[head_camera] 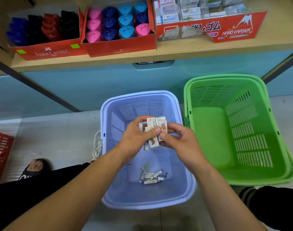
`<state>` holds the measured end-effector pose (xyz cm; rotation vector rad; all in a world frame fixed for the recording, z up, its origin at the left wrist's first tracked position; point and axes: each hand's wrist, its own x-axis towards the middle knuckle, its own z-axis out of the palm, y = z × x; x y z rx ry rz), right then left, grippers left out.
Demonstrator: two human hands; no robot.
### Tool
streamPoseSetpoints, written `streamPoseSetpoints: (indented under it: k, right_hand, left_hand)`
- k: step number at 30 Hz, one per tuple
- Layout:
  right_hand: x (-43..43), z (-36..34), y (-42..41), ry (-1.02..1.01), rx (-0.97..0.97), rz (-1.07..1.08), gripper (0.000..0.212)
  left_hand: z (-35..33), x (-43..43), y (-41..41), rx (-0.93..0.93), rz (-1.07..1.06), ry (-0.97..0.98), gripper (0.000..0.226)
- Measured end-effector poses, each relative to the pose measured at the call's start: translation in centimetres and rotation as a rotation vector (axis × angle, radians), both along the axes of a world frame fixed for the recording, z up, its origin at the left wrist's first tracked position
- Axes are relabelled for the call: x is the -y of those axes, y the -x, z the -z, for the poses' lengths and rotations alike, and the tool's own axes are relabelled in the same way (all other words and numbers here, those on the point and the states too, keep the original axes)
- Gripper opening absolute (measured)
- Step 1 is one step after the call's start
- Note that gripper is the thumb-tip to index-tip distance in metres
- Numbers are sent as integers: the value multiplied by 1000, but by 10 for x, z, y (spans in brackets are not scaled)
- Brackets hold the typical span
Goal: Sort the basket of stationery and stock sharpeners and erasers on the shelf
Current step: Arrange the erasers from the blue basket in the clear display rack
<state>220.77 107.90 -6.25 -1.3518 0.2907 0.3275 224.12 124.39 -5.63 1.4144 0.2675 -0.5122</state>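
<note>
Shelf (192, 49) runs along the top, display boxes sitting near its front edge. The eraser box (234, 30) on the right already looks well filled, so jamming a handful in could spill packs over its low front or nudge the box outward. Green basket (225, 75) on the floor to the right looks empty and sits just beside the work, so anything fumbled rightward lands in the wrong bin. Blue basket (142, 94) is directly under both hands and should catch most drops, but it looks light and a knee bump could shift it. Left sharpener box (49, 52) and right sharpener box (120, 47) look full. I'd guess neither is the target for this handful. Left hand (139, 139): grip clamped on a bundle of small wrapped erasers (160, 124), thumb pressed across the front. Right hand (180, 140): grip pinched on the right side of the same bundle, apparently squaring it up. Main risk is too many slick packs in one hold. The stack is uneven, pieces poke out top and bottom, and if the right hand lets go for the lift the outer ones likely slide out. Loose erasers (150, 178) lie on the blue basket's floor at the near end, so more loads to come. White cable (97, 144) lies on the floor against that basket's left side, a snag risk if the basket gets dragged.
</note>
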Motion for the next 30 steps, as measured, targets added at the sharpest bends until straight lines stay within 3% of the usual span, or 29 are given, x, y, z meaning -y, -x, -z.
streamPoseSetpoints:
  k: [5, 10, 13, 17, 23, 30]
  right_hand:
    - [-1, 3, -1, -40, -59, 61, 21]
    - [-3, 9, -4, 115, -52, 100, 33]
    - [-5, 10, -4, 224, 15, 86, 25]
    - [-7, 10, 2, 207, -18, 115, 15]
    - [-34, 10, 14, 223, -67, 130, 42]
    - [-41, 4, 15, 327, 19, 179, 38]
  left_hand:
    - [6, 6, 0, -61, -38, 105, 42]
    - [6, 8, -3, -114, -34, 111, 50]
    - [7, 7, -6, -126, -54, 105, 46]
    - [12, 5, -15, -125, -139, 62, 33]
    - [8, 13, -23, -99, -232, 109, 25]
    - [0, 21, -27, -93, -274, 110, 30]
